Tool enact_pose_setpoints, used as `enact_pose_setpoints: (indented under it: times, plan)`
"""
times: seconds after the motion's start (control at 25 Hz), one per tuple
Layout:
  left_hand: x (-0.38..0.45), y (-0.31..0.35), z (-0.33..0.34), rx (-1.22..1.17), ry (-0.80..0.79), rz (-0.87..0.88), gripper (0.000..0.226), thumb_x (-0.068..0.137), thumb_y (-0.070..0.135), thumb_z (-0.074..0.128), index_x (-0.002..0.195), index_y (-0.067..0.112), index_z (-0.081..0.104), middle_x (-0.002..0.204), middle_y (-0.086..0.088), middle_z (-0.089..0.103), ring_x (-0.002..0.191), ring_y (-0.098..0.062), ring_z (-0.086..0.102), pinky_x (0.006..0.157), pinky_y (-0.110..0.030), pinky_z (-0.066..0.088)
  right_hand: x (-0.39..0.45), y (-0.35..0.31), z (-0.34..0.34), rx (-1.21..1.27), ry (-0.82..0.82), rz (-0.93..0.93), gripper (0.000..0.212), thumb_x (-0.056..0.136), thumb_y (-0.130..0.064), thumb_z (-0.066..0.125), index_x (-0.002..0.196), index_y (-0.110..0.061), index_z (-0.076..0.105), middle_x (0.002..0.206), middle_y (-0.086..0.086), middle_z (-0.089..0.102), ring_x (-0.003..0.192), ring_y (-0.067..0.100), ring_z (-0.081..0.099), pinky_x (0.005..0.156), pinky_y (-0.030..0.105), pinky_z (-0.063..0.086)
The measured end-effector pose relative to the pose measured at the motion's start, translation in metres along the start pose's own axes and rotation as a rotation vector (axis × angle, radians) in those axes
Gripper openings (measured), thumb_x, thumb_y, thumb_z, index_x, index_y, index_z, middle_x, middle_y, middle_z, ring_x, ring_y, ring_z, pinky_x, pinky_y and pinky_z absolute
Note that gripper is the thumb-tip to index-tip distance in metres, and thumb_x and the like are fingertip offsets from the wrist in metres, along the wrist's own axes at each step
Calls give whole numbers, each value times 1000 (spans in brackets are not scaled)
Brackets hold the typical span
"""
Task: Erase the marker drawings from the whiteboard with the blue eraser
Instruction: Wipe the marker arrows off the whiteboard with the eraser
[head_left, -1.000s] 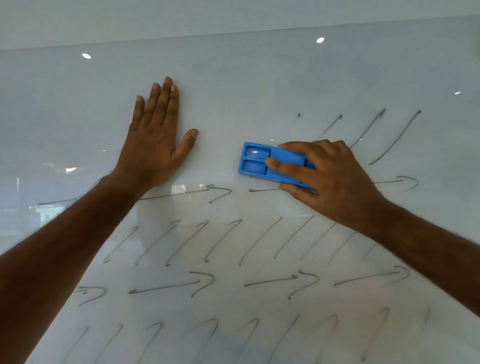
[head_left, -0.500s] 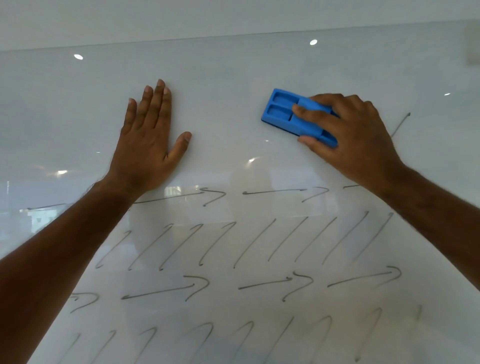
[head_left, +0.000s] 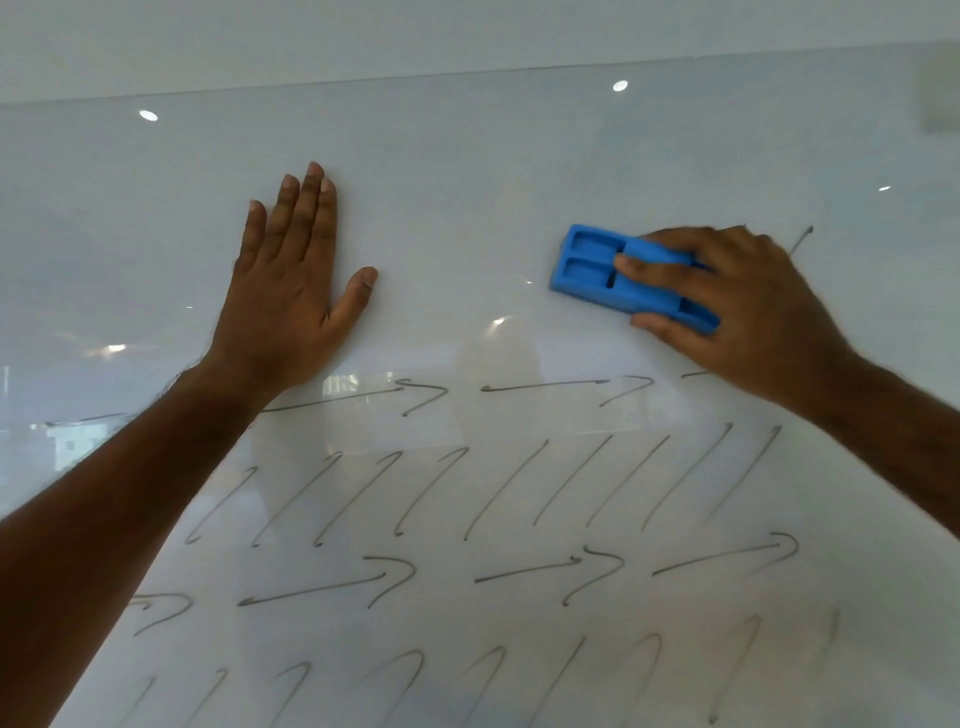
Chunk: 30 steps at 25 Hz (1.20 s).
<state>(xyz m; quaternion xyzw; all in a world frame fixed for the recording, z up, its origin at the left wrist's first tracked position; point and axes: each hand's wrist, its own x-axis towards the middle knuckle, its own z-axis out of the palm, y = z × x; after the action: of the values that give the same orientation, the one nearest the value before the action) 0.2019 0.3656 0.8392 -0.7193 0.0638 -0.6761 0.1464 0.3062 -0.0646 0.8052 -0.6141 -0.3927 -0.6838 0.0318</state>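
On the head camera I see the blue eraser (head_left: 623, 275), a plastic block with recessed pockets, pressed to the whiteboard (head_left: 467, 182) upper right, gripped by my right hand (head_left: 737, 306), which covers its far end. My left hand (head_left: 291, 291) lies flat, fingers spread open. Grey marker arrows (head_left: 545, 571) fill the lower rows; I read no lettering.

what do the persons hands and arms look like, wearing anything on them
Both the left hand and the right hand are bare: no gloves, and no rings, watch or bracelet show. The forearms are bare too, with no sleeve as far as the frame reaches. Fingernails are short and unpainted. Fine hair shows along both forearms.
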Motion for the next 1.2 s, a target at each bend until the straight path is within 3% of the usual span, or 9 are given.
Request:
enact_pose_setpoints:
  times: [0.24,0.36,0.56,0.96,1.2]
  plan:
    - [1,0,0,1,-1,-1,84,111,58,27,174,5,9,183,-12,5,170,-29,4,137,-47,0,31,24,-5,146,111,265,54,94,-49,67,145,-35,58,142,4,57,120,33,56,105,55,44]
    - [1,0,-1,-4,-11,-3,84,111,59,26,174,7,7,183,-11,4,170,-28,2,137,-45,-2,26,-10,6,123,72,179,49,95,-45,69,142,-32,61,141,4,58,116,32,57,101,53,45]
    - [1,0,0,-6,-12,-7,84,110,58,27,174,7,7,183,-11,4,170,-28,3,137,-46,-2,-21,-23,1,25,-62,-18,51,101,-50,52,147,-27,55,143,7,54,116,27,53,95,47,43]
    - [2,0,1,-10,-26,-14,85,110,58,27,174,6,8,183,-12,5,170,-31,3,135,-50,-3,13,38,-25,-35,18,286,51,99,-39,68,147,-26,53,144,10,55,119,37,57,97,57,44]
    - [3,0,0,-13,-54,-25,88,108,61,24,174,7,6,183,-11,2,170,-31,2,134,-52,-3,-1,11,-15,-79,-1,136,45,103,-40,59,145,-24,54,142,11,54,112,36,59,89,55,48]
